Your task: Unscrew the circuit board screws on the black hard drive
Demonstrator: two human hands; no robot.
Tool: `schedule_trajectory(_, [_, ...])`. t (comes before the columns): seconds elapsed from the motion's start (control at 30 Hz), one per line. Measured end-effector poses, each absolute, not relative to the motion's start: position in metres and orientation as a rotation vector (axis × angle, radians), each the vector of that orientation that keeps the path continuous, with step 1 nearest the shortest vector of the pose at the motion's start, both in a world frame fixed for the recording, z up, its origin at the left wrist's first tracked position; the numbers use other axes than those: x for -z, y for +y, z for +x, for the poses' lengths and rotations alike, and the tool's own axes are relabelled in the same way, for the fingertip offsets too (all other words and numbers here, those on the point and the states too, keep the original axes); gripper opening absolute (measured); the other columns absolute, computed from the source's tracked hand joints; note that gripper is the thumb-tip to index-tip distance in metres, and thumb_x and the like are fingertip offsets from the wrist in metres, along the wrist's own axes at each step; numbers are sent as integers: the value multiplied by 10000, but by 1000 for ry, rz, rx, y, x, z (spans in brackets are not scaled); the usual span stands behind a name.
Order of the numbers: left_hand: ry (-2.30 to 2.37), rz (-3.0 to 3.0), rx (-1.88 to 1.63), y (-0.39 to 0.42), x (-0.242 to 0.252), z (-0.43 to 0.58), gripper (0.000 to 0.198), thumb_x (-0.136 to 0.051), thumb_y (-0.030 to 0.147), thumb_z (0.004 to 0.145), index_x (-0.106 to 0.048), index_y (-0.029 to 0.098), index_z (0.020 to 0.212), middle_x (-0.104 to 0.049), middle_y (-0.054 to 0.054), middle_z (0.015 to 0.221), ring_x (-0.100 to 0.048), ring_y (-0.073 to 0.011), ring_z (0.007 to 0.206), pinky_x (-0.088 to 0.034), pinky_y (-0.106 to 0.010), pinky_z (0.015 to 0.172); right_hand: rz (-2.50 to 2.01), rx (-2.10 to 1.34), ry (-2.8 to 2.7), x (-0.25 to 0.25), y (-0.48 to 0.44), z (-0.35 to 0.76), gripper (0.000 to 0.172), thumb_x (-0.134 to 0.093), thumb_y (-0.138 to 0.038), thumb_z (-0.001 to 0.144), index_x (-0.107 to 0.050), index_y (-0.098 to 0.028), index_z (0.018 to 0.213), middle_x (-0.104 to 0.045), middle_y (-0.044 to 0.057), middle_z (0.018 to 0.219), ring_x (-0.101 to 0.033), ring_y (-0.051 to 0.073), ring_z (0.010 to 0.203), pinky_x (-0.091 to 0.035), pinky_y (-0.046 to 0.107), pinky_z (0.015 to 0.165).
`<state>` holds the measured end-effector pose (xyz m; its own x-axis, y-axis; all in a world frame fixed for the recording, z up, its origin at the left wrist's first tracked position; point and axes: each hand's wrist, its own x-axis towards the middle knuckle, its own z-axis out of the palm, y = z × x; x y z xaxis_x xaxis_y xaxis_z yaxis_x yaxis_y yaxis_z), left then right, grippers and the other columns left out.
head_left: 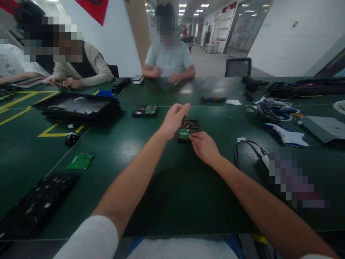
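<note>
The left hand [173, 119] is pinching what seems to be a thin yellowish tool [186, 116], roughly upright above the hard drive [192, 125]; the tool's lower end is too small to make out. The right hand [205, 146] is touching the edge of the drive's green circuit board [184, 134] with its fingertips, but whether it is gripping or only steadying, I cannot tell. The drive is lying flat on the table [129, 144], between the two hands. Judging by this, the person is working at a fastening on the drive (perhaps a small screw, though none is showing clearly). The next move is probably calling for a straight, seated tool and a firm right hand against twisting. A second drive [145, 110] is lying to the left of the left hand.
</note>
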<state>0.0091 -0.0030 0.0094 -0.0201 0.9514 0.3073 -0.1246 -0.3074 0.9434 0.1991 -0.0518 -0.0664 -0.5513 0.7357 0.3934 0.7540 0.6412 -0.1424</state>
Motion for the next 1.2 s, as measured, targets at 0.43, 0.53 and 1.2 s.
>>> schedule_trajectory(0.43, [959,1278,-1491,-7,-19,2,243,-728,384,972,-602,204,867,-762,-47,775,-718,-167,689,-553,-304,704,-1160,63,-2434,68,-51,200,351,-572,-153,1039,-763,-136,1333,-734,156,1335,-617,322,1186,-534,500,1045])
schedule_trajectory(0.53, [934,1256,-1505,-7,-18,3,292,-742,426,965,-573,207,872,-786,-63,805,-752,-186,717,-579,-316,713,-1156,69,-2441,68,-51,200,347,-580,-151,1040,-760,-134,1336,-731,154,1344,-614,319,1196,-533,490,1047])
schedule_trajectory(1.2, [1310,1938,-1431,-5,-15,-3,513,-525,575,1051,-745,218,756,-759,-39,810,-662,-200,783,-475,-342,773,-1170,78,-2435,66,-53,199,349,-560,-150,1041,-768,-132,1320,-734,166,1333,-621,319,1182,-532,493,1043])
